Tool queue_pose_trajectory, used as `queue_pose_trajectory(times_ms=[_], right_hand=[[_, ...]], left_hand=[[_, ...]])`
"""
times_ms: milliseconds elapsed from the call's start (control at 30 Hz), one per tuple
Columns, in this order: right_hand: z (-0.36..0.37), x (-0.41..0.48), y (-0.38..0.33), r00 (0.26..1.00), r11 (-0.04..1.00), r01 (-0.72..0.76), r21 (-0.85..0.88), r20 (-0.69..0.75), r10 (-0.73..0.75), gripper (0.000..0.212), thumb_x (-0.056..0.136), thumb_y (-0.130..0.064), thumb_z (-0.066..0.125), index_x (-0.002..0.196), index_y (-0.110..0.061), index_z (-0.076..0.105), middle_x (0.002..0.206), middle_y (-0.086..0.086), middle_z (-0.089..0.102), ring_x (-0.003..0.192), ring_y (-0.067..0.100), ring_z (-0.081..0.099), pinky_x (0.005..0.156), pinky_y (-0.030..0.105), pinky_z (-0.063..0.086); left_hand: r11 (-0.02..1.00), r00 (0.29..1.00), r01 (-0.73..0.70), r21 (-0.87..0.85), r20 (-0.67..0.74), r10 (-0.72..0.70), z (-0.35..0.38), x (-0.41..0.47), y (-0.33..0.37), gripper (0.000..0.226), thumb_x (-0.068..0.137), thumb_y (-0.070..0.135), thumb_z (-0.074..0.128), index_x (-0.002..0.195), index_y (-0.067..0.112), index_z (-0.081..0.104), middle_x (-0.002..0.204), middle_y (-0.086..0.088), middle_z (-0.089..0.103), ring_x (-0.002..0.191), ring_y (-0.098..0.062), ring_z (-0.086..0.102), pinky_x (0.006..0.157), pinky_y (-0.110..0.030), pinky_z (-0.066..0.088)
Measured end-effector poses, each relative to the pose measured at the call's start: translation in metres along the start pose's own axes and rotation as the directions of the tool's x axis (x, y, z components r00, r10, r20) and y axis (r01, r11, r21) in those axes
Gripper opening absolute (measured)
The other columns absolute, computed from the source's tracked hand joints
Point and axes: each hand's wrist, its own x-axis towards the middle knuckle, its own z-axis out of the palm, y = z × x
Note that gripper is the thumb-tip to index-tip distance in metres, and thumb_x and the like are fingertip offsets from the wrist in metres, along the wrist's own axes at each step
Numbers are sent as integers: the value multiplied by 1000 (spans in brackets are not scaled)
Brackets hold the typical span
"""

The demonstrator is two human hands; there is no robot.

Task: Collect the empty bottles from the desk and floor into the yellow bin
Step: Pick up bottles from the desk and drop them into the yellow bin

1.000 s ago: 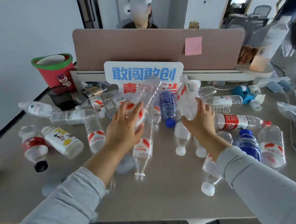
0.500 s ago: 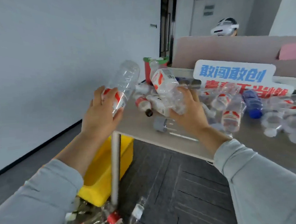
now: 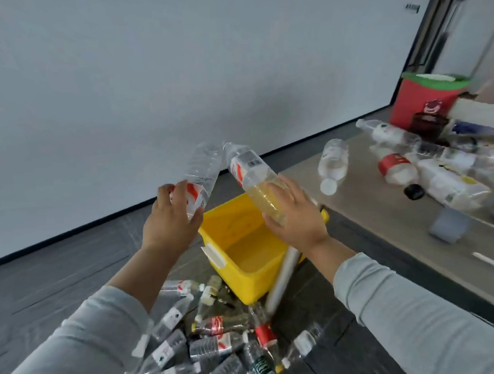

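Two clear bottles are held above the yellow bin [image 3: 246, 269]: the left hand [image 3: 170, 229] is wrapped around a red-labelled bottle [image 3: 201, 177], the right hand [image 3: 296, 217] around a barcode-labelled bottle [image 3: 254, 180]. Loose bottles [image 3: 214, 343] litter the floor below, and others [image 3: 428, 166] lie on the desk [image 3: 384, 216] at right.

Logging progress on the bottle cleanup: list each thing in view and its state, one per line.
Left hand: gripping a clear plastic bottle.
Right hand: gripping a red-labelled clear bottle.
Yellow plastic bin: open, no bottles visible inside.
Floor bottle pile: uncollected.
Desk bottles: lying down.
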Motion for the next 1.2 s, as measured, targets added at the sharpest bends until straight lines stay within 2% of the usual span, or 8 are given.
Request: queue_pose_trajectory(times_ms=[133,367,533,667,733,1000,1133,1200], right_hand=[[30,43,-6,958,981,-135,-136,235,164,68,90,-45,54,146,-22,23,158,11,7,141,36,17,110,42,26],[46,50,19,981,973,-54,-223,172,94,55,93,-37,47,141,-15,33,152,12,27,134,33,30,105,42,29],[35,53,52,999,970,30,-242,46,-19,46,79,-25,68,119,-7,55,120,17,59,101,36,60,77,44,50],[16,54,63,999,978,46,-201,-12,-50,42,78,-23,65,116,-8,55,114,14,62,96,33,61,75,41,51],[6,55,68,999,975,41,-218,-15,-46,40,79,-25,58,115,-8,56,109,12,63,92,32,62,71,38,52],[-44,38,72,998,963,25,-270,61,-8,44,87,-24,57,127,-8,48,121,15,58,106,34,56,84,42,47],[-84,11,89,1000,954,-23,-299,-2,23,40,73,-16,69,111,-5,58,98,17,66,83,37,63,66,38,50],[-105,-6,97,997,950,-71,-305,-15,69,38,80,-18,63,115,-6,55,104,15,64,92,37,61,70,39,49]], left_hand=[[1000,998,6,20,58,-8,21,17,-7,56,91,36,54,138,16,32,138,-13,34,118,-37,48,83,-49,52],[995,990,-69,71,129,60,61,43,-8,57,92,39,52,140,18,30,140,-11,33,123,-33,43,86,-44,51],[988,973,-131,80,202,112,110,78,18,60,91,45,52,141,23,27,144,-8,30,126,-31,41,89,-41,49],[974,934,-112,198,356,35,141,109,42,76,87,56,51,147,26,15,155,-9,11,139,-36,22,104,-50,36],[970,926,-123,211,375,36,146,109,51,75,88,55,50,147,24,17,155,-9,14,139,-35,23,106,-49,34],[949,954,-264,173,193,230,90,81,85,43,95,35,45,131,12,44,131,-9,45,120,-27,43,90,-38,43],[915,930,-368,168,76,360,57,59,126,37,96,31,43,128,12,47,128,-9,47,116,-27,45,88,-39,44],[898,911,-411,158,46,409,48,45,150,36,94,31,46,126,13,49,126,-8,48,115,-27,46,87,-39,45]])
